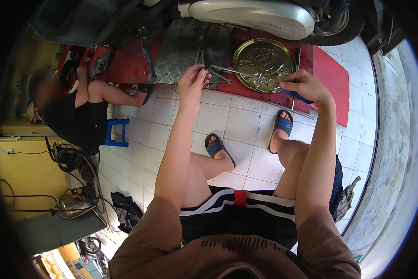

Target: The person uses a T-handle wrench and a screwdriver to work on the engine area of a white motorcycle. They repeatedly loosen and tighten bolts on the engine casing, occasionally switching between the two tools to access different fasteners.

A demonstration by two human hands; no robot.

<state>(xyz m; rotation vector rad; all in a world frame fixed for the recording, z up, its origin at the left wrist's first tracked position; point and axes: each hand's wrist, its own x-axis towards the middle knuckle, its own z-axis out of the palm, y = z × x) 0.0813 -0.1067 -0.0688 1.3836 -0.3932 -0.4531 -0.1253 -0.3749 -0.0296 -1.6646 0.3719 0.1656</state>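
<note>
Between my two hands lies a long screwdriver point(246, 74), with a thin metal shaft and a blue handle. My right hand point(304, 87) is closed around the handle end. The shaft points left toward my left hand point(193, 81), whose fingers pinch a small dark piece point(204, 69), too small to name. The tip is near that piece; I cannot tell if they touch. Beneath the shaft is a round gold tray point(260, 50) with small metal parts in it. Beside my left hand, a wrench point(224, 79) and other tools lie on a dark tread plate point(171, 58).
A red platform point(332, 88) runs across the far side, with a motorbike's silver cover point(251, 17) above it. At left, another person point(74, 107) sits by a blue stool point(118, 133). Hoses and an air compressor point(76, 203) stand lower left. White tiles point(213, 114) cover the floor.
</note>
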